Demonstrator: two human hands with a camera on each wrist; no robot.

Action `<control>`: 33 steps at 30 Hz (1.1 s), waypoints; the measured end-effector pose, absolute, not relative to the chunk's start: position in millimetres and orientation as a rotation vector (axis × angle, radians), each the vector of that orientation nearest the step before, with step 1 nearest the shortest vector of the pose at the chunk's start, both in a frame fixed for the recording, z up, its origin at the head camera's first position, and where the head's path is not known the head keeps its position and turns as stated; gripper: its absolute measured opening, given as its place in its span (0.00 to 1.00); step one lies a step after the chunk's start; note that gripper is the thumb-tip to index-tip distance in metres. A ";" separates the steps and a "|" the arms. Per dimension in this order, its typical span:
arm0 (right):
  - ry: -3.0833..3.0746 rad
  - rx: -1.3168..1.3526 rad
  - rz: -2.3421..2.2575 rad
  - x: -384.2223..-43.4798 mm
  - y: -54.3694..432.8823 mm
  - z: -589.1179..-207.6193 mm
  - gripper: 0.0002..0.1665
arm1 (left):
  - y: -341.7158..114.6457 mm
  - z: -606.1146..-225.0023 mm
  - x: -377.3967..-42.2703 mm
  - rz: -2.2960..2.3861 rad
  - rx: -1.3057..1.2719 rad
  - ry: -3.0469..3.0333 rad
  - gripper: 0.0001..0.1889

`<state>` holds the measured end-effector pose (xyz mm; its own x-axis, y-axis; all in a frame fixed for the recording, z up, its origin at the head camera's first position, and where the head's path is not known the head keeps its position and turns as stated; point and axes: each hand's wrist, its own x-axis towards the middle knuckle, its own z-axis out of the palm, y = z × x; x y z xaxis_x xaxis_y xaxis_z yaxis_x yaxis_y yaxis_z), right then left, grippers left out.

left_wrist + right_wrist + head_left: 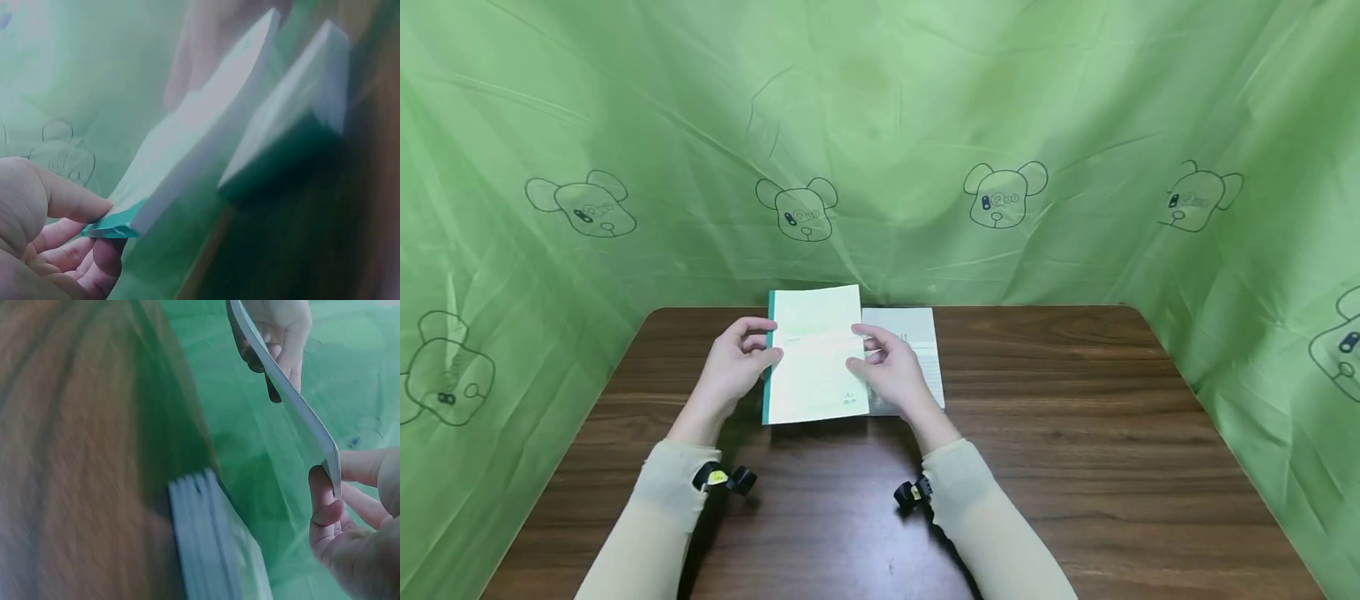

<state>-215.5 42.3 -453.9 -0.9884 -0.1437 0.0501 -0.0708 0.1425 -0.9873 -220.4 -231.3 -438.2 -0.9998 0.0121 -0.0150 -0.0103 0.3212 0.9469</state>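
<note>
Both hands hold a thin white notebook [816, 367] with a teal spine above the table, its pale cover facing up. My left hand [733, 360] pinches the spine edge between thumb and fingers. At the opposite edge, my right hand [891, 367] grips it the same way. Seen edge-on in the right wrist view, the notebook [294, 397] bends slightly near the right fingertips. Beneath and to its right lies a stack of several white notebooks [917, 333], partly hidden by the held one and the right hand. The stack's green spine side [281, 156] shows in the left wrist view.
The dark wooden table [1075, 433] extends to both sides and toward the person. A green curtain [880, 125] printed with bear-head outlines encloses the back and sides. A small black wrist camera [741, 481] sits by the left cuff, another [912, 494] by the right.
</note>
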 end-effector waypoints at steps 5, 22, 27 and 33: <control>2.289 -0.187 -2.078 -218.3 71.5 -445.6 0.35 | -202.3 -433.1 -231.3 1.909 0.039 2.475 0.24; 2.351 -0.084 -2.065 -228.7 150.8 -440.3 0.33 | -115.5 -438.0 -246.4 2.107 -0.024 2.385 0.21; 2.338 -0.073 -2.045 -230.1 157.0 -445.4 0.33 | -110.9 -444.8 -246.6 2.002 -0.045 2.487 0.20; 2.372 -0.044 -1.994 -230.4 153.8 -452.9 0.33 | -111.5 -455.9 -247.1 1.987 -0.055 2.491 0.20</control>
